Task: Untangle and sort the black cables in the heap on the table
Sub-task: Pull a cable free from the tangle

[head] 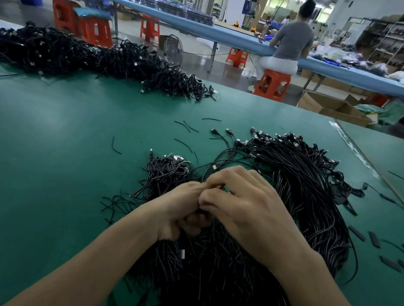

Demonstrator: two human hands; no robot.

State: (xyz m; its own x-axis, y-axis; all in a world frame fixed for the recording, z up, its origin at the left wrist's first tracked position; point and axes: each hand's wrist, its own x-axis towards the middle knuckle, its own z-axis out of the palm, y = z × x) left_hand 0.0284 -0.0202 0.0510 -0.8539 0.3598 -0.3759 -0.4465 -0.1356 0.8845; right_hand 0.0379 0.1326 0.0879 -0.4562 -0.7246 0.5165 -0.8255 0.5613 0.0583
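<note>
Left hand and right hand pressed together, fingers curled on strands of the black cables heaped on the counter before me; a hard tug could cinch the knots.

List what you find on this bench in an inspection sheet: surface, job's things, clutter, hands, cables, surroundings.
Surface: green table.
Job's things: near heap under the hands; far heap at back left.
Clutter: loose offcuts and flat black strips.
Hands: left hand and right hand meet, fingers curled on cables.
Cables: black; plugs fan along the near heap's far edge.
Surroundings: seated person, orange stools, boxes.
</note>
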